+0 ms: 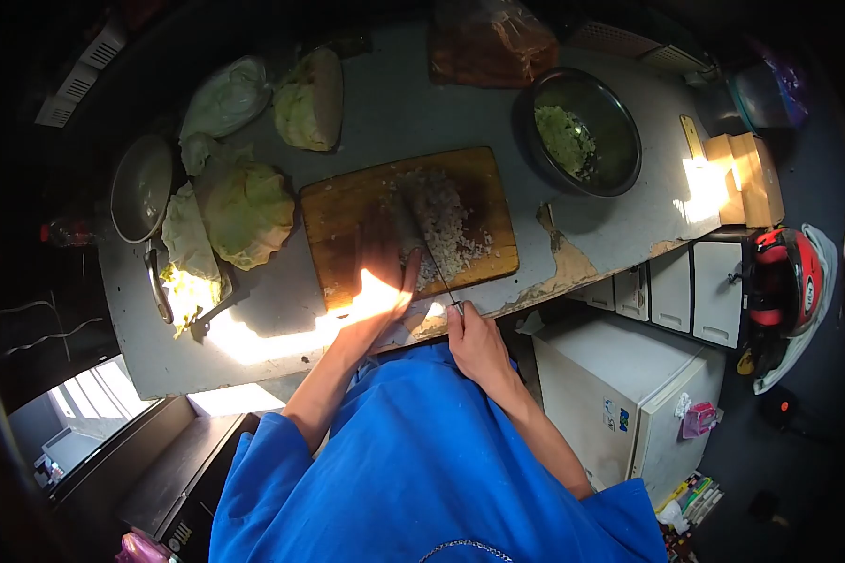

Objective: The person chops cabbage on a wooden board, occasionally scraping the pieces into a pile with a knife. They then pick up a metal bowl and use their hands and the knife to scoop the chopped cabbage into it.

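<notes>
My right hand [479,345] is closed round the handle of a kitchen knife [426,242], at the near edge of a wooden cutting board [333,202]. The blade points away from me over the board, beside finely chopped pale pieces [446,220] that look like vegetable. To the left of the blade, my left hand [380,267] lies over the board with fingers stretched out and thumb apart. Its fingertips are blurred and in shadow; I see nothing held in it. Sunlight falls across its wrist.
Left of the board are cabbage leaves [244,218], a cut cabbage piece [312,101] and a frying pan [141,192]. A metal bowl [620,155] with chopped green bits stands at the right, near a brown plastic-wrapped bundle [493,47]. The table edge [573,279] is chipped.
</notes>
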`<state>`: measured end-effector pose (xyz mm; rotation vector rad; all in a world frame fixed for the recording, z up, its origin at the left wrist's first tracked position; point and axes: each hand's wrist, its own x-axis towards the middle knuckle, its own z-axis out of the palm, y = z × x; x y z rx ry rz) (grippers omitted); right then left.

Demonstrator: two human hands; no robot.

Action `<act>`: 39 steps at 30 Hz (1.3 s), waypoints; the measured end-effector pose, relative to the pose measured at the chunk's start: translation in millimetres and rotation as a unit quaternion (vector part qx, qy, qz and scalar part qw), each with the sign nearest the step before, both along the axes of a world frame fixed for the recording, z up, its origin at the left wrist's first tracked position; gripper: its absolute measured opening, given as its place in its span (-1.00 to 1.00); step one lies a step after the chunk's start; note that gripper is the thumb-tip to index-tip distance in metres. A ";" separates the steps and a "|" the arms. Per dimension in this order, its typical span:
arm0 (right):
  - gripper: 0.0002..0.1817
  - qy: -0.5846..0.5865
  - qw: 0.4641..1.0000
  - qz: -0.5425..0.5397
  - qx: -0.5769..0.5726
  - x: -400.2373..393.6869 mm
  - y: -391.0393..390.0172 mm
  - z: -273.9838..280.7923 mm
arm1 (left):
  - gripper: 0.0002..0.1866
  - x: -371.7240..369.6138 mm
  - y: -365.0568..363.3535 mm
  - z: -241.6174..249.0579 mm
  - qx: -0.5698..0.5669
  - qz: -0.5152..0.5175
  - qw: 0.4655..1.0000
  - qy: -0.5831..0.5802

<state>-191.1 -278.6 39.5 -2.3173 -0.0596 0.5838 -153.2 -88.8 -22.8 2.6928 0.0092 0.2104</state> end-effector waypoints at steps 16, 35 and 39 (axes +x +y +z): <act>-0.59 0.037 0.997 0.062 0.042 30.5 -25.8 21.9 | 0.09 -28.3 0.5 27.2 -0.069 0.043 0.997 0.011; -0.66 -0.175 0.908 0.372 -0.079 109.7 -131.9 41.9 | -0.58 -86.3 19.8 32.2 -0.076 -0.067 0.987 -0.127; -0.67 -0.199 0.889 0.412 -0.024 117.9 -131.1 32.3 | -0.59 -96.8 15.9 18.8 -0.033 -0.062 0.983 -0.169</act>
